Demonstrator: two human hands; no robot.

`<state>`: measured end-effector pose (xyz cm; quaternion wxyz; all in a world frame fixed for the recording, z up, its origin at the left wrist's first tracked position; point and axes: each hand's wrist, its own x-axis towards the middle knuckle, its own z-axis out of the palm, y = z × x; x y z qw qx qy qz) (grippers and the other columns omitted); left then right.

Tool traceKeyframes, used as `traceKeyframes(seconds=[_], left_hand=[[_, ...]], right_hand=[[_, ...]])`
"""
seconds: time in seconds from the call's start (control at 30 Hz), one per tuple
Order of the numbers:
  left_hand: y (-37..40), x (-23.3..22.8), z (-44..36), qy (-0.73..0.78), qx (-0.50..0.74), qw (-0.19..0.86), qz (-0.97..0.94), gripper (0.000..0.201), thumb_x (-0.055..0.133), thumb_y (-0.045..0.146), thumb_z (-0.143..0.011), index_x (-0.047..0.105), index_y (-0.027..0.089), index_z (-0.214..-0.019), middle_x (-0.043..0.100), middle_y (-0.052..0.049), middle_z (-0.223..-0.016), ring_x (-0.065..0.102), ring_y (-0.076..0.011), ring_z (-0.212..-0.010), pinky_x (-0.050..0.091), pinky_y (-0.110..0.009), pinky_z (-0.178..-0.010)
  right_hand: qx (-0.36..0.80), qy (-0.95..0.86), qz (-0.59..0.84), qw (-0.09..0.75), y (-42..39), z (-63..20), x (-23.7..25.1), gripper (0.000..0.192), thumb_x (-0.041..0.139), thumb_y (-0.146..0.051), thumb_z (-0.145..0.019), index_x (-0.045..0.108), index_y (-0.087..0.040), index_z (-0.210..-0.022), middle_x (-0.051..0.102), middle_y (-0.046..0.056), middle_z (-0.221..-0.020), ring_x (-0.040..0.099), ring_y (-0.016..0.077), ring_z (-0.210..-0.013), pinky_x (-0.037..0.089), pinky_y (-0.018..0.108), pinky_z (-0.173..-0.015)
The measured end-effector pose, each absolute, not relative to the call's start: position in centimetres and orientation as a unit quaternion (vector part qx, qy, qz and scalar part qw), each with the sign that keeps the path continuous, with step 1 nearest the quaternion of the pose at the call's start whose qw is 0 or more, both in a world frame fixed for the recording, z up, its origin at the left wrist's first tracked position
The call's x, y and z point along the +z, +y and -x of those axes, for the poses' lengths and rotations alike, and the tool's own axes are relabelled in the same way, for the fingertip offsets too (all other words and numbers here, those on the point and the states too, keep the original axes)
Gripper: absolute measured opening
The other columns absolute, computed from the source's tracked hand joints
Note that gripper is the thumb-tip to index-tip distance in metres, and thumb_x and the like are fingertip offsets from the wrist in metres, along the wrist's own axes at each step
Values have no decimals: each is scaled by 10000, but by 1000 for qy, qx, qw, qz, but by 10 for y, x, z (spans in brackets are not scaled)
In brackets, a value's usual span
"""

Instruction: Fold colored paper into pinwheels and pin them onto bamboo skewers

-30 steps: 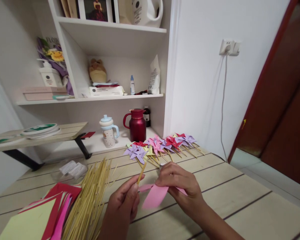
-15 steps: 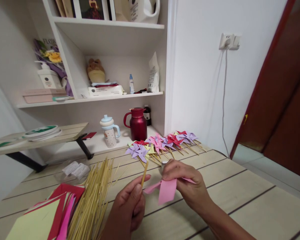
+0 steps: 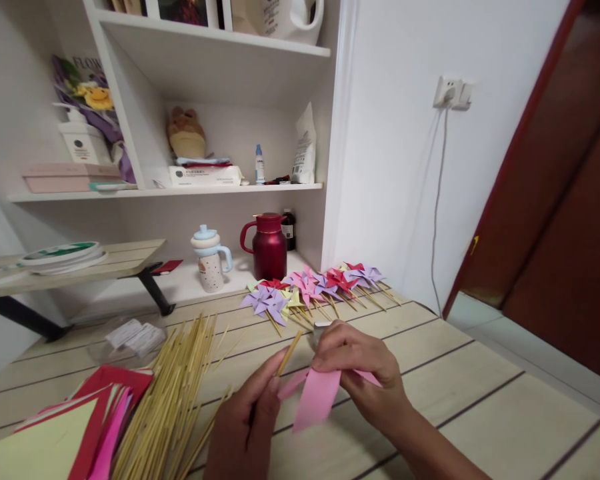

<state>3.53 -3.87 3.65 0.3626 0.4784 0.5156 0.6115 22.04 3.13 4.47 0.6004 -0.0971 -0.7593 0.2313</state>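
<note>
My left hand (image 3: 254, 407) is closed on a thin bamboo stick (image 3: 289, 353), whose tip points up and away between thumb and forefinger. To its right, my right hand (image 3: 360, 363) pinches a pink paper pinwheel (image 3: 317, 400) with its strips hanging down. One pink strip reaches to the left hand's fingers; I cannot tell whether it touches the stick. A small grey object (image 3: 321, 327) shows just beyond my right fingers, mostly hidden. Finished-looking paper pinwheels on sticks (image 3: 267, 300) lie in a row at the table's back edge.
A pile of bamboo sticks (image 3: 165, 393) lies on the left of the slatted table (image 3: 460, 393), beside stacked coloured paper (image 3: 45, 433). Behind them is a clear plastic container (image 3: 127, 337). A red jug (image 3: 270, 250) and a pale cup (image 3: 211, 263) stand on the cabinet's bottom shelf.
The view has shifted slightly, so most things sit further left. My left hand has turned and sits closer to the pink pinwheel. Both hands keep hold of the same things.
</note>
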Motion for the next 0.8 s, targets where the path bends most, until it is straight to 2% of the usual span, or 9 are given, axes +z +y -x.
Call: traceKeyframes(seconds=[0.07,0.13,0.2,0.27,0.3,0.43,0.6,0.7,0.8], left_hand=[[-41,38,-37,518,623,335,-481,340,789,347,-672,796,283,-1006,750,-66,-1045,608,-292,-1052,497,-329,-867],[-42,39,-39,532,624,343,-458,418,764,396,-706,758,273,-1105,723,-51,-832,620,-237,-820,503,-285,-691],[-44,39,-41,538,624,375,-424,544,717,496,-745,684,247,-1228,549,14,-587,485,-155,-559,401,-232,-508],[-45,40,-43,529,620,413,-407,650,687,585,-744,634,220,-1279,380,66,-521,332,-106,-470,287,-208,-448],[-46,41,-45,520,619,425,-407,674,684,608,-735,630,214,-1278,345,76,-520,293,-95,-459,254,-207,-443],[-49,44,-48,495,613,435,-435,614,724,575,-709,669,242,-1222,332,81,-489,218,-82,-437,189,-219,-432],[-49,40,-51,472,627,432,-445,610,801,422,-654,660,259,-1225,448,61,-500,313,-101,-485,268,-222,-502],[-46,36,-52,469,618,449,-444,609,825,358,-622,648,231,-1191,414,81,-511,319,-94,-499,254,-212,-519],[-45,31,-54,477,612,447,-445,513,808,398,-654,648,219,-1107,387,89,-517,312,-89,-500,253,-211,-516]], right_hand=[[205,-766,93,603,29,-221,46,285,607,-106,-900,767,-300,-1036,695,59,-806,634,194,-737,498,345,-645],[180,-770,92,605,27,-223,47,315,601,-90,-898,757,-304,-1068,694,65,-814,634,200,-747,501,354,-646],[164,-771,97,608,25,-224,47,343,596,-80,-896,744,-316,-1096,696,68,-827,635,208,-762,504,365,-651],[155,-769,101,612,26,-225,47,366,597,-68,-889,733,-324,-1112,699,68,-842,636,214,-768,508,376,-658],[153,-765,102,617,26,-225,46,376,603,-58,-881,729,-324,-1114,699,65,-842,637,216,-768,508,378,-660],[153,-747,104,639,27,-221,48,379,636,-28,-849,722,-307,-1090,706,49,-804,642,208,-730,505,371,-652],[157,-768,85,615,25,-220,48,304,590,-85,-902,729,-289,-1079,723,68,-826,653,217,-756,520,388,-671],[157,-770,71,614,24,-221,46,289,581,-100,-910,728,-271,-1092,714,77,-839,648,219,-768,519,391,-665],[166,-769,62,615,24,-221,45,273,570,-106,-920,728,-255,-1087,706,78,-847,646,214,-770,513,391,-670]])
